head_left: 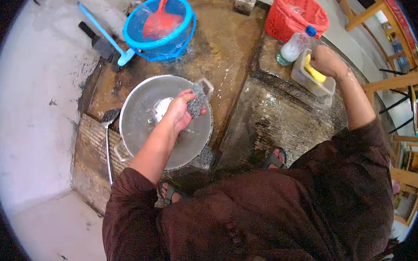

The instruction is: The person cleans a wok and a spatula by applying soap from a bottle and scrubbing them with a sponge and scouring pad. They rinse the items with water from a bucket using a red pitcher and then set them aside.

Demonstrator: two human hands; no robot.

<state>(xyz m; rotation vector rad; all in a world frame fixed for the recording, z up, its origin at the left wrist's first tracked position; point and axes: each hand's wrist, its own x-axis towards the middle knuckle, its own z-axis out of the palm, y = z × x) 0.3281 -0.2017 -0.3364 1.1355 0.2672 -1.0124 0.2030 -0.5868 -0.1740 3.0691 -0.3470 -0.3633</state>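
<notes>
My left hand [181,112] is over a large metal wok [140,129], with its fingers closed on a grey wire scouring pad [197,101]. A white patch shows on the bottom of the wok, partly behind the hand. Off to the right, my right hand [329,62] dips into a clear plastic tub [321,94]. Its fingers are curled and mostly hidden, so what they hold cannot be made out. A yellow thing [314,72], perhaps a sponge, lies against those fingers inside the tub.
A blue bucket [138,48] holds water and a red dipper [162,24]. A slotted spatula [108,145] lies left of the wok. A bottle with a blue cap [293,48] and a lined red basket [279,25] stand by the tub. The concrete floor [283,110] is wet.
</notes>
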